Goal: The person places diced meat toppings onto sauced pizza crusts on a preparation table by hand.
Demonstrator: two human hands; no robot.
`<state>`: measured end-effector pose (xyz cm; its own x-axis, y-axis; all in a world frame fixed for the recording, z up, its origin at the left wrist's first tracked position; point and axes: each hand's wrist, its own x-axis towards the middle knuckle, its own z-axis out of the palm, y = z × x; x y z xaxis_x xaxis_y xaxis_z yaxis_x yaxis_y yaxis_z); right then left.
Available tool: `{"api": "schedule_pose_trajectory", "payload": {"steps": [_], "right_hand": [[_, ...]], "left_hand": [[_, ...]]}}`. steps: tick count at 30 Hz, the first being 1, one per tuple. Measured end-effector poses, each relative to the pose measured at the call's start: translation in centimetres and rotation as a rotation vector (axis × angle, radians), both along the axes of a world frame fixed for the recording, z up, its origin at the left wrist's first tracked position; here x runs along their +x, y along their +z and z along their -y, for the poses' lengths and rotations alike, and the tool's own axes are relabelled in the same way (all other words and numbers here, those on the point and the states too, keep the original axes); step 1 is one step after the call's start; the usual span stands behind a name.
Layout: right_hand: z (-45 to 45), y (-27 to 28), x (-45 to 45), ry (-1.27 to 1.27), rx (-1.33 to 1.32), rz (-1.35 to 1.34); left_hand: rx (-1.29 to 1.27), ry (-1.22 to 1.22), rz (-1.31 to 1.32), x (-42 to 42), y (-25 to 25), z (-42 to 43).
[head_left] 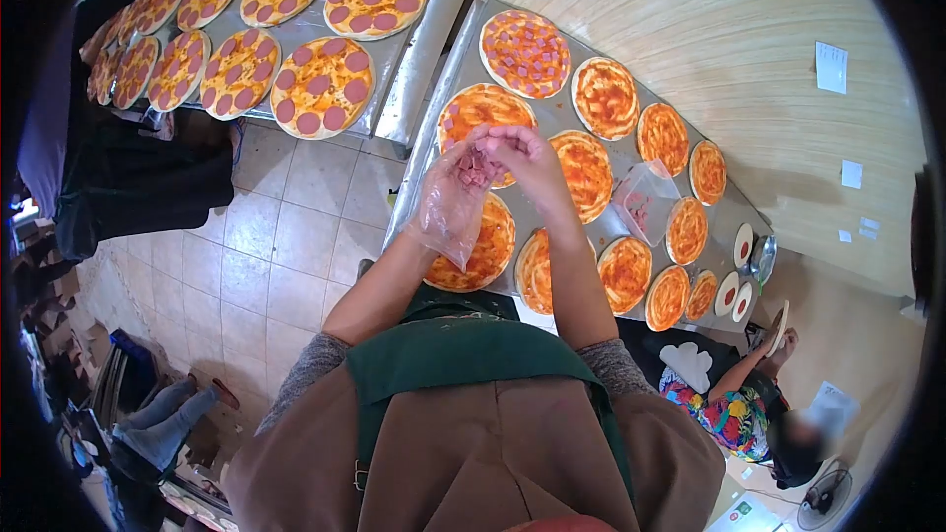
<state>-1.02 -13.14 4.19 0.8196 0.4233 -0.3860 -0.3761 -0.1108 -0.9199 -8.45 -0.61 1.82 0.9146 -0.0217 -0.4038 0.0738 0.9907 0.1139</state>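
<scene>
My left hand (455, 192), in a loose clear plastic glove, is cupped around a small heap of diced pink meat (475, 169) that looks like ham. Bare and with its fingertips pinched together, my right hand (522, 156) is at the top of that heap. Whatever is between those fingertips is too small to make out. Both hands are above a sauced pizza base (483, 103) with a few pink pieces on its left side. Behind it lies a pizza (524, 53) covered in diced meat. A clear plastic tub (646, 201) with some diced meat stands among the bases to the right.
Several sauced bases (587, 175) cover the metal table (616, 153) along the wall. Another metal table (389, 99) at the left holds rows of pizzas with round sausage slices (323, 87). Farther right, a person in a flowered shirt (724, 419) holds a flat round base (778, 325).
</scene>
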Motion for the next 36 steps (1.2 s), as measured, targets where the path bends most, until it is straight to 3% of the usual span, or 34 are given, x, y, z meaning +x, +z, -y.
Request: {"api": "schedule_pose_trajectory", "payload": {"steps": [3,9,15,36], "right_hand": [[-0.3,-0.8,-0.3,0.038,-0.02,0.109],[0.6,-0.8,0.6,0.149,0.014,0.049],[1.3,-1.9,0.7,0.256,-0.282,0.213],[3.1,-1.5,2.0,0.166,0.296,-0.347]], "left_hand": [[-0.009,0.0,0.006,0.1,-0.2,-0.2],[-0.003,0.002,-0.03,0.1,-0.3,-0.3],[0.079,-0.049,-0.074,-0.2,-0.1,0.0],[0.091,0.046,-0.128,-0.6,-1.3,-0.6]]}}
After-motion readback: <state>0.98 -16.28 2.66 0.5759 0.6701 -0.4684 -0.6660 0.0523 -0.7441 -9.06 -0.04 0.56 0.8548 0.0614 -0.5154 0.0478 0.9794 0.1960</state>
